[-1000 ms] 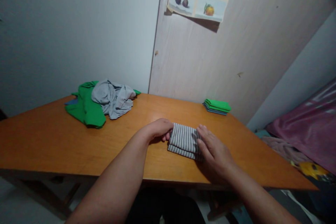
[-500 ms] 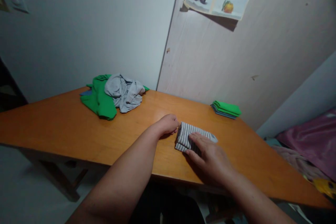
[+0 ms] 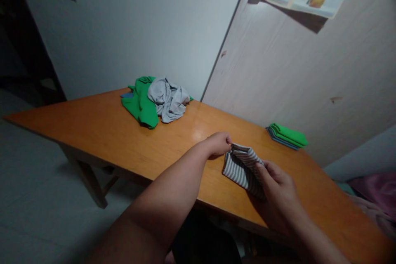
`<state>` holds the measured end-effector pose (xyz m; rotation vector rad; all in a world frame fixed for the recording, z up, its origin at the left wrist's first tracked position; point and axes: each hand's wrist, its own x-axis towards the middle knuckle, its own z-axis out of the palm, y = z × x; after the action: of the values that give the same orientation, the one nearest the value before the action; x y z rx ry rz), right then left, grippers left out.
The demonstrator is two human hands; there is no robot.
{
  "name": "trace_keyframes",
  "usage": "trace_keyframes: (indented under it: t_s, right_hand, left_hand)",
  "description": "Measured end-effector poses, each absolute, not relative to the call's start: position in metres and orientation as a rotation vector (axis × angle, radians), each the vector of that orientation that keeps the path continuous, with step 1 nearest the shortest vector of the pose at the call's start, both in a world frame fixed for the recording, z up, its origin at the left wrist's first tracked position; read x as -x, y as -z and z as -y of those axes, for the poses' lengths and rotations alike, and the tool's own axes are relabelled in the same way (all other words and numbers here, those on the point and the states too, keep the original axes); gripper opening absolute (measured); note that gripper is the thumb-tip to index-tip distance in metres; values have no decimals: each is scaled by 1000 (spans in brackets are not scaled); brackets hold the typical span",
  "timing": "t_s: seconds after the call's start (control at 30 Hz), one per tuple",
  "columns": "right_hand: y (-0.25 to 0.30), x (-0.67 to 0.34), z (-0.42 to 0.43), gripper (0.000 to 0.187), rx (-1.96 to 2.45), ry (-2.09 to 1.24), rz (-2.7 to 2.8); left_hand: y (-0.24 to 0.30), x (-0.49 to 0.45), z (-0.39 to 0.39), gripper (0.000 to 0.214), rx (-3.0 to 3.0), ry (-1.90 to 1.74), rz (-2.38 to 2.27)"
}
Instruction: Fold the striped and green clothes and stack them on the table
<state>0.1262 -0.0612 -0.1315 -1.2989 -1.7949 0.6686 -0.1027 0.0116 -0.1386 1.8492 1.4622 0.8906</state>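
A grey-and-white striped cloth (image 3: 243,171), folded into a small bundle, is tilted partly up off the wooden table (image 3: 182,148). My left hand (image 3: 219,144) is closed at its far left corner, fingers pinched on the edge. On the right side, my right hand (image 3: 276,183) grips the cloth between thumb and fingers, some of which are hidden behind it. What kind of garment the striped cloth is, I cannot tell.
Crumpled green cloth (image 3: 140,105) and grey cloth (image 3: 170,99) lie heaped at the back left. A neat stack of folded green and blue-grey cloths (image 3: 287,135) sits at the back right. The wall (image 3: 139,29) borders the table's far side.
My right hand has gone from lying flat on the striped cloth to gripping its right side, and the cloth has lifted and tilted. The view has turned left.
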Motion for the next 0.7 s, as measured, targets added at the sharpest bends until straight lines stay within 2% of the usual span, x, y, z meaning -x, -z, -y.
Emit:
trace_keyframes:
  t_s: [0.17,0.23,0.37,0.5,0.57,0.7]
  right_hand:
    - [130,-130,57,46,1267,-811,1659]
    - [130,-130,56,48,1259,-851,1630]
    - [129,-128,57,47,1243,-893,1608]
    - [125,-126,60,45,1242,-914,1577]
    - [124,-125,61,44,1249,-901,1577]
    - [124,-122,62,45,1265,-863,1627]
  left_hand:
    - [135,100,-4,33,-1940,-842,-1492]
    - [135,97,-4,30,-1972,-829,-1533]
    - [136,92,-9,8,-2015,-796,-1620]
    - [135,92,-10,11,-2017,-776,-1638]
    - [134,94,-8,20,-2018,-769,-1621]
    - [135,95,-4,53,-2070,-784,-1543]
